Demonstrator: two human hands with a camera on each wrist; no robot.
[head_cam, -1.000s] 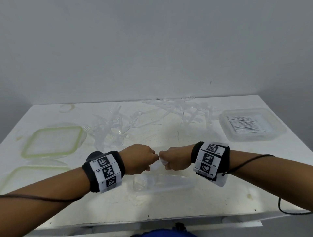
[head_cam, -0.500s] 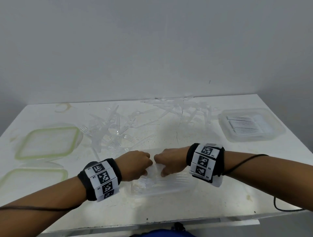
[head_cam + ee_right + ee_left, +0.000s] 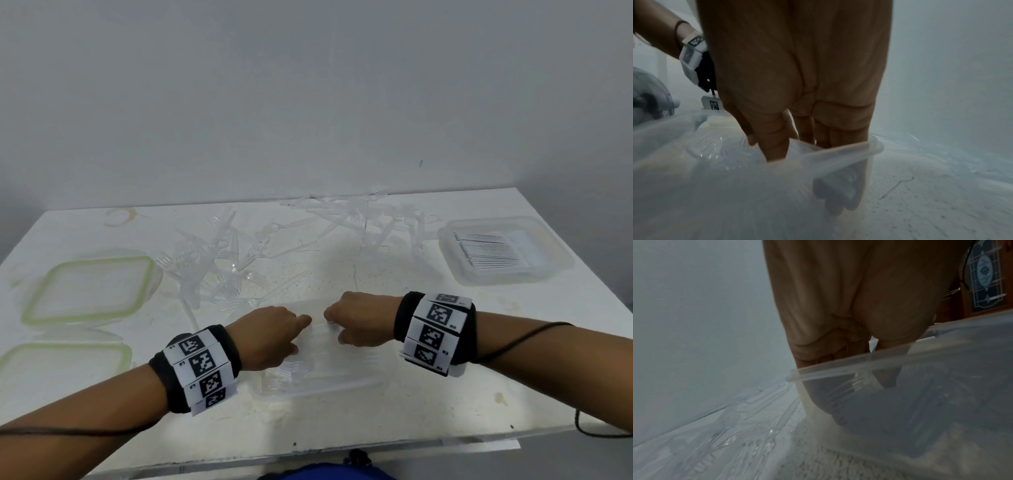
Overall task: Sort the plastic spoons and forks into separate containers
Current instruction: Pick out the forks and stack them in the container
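Both hands were down in the clear container at the desk's near edge, which already held a small row of clear forks. The left hand had its fingers curled down past the container's rim, and a fork head showed just below them through the wall; whether they gripped it or were only laying it down could not be told. The right hand likewise dipped curled fingers inside the far rim, against clear plastic that was too blurred to name.

In my judgement the step in hand was depositing forks into this container. The next move would call for letting go, lifting clear of the rim, and reaching beyond the container to the pile of loose cutlery, where picking one transparent piece from a tangle needs care.

The pile was hard to read: forks were plain in it, spoons could not be made out. Right of the near container, a second container held a dark-lined stack, contents unclear. To the left lay two green-rimmed lids, the nearer one cut off by the frame edge.
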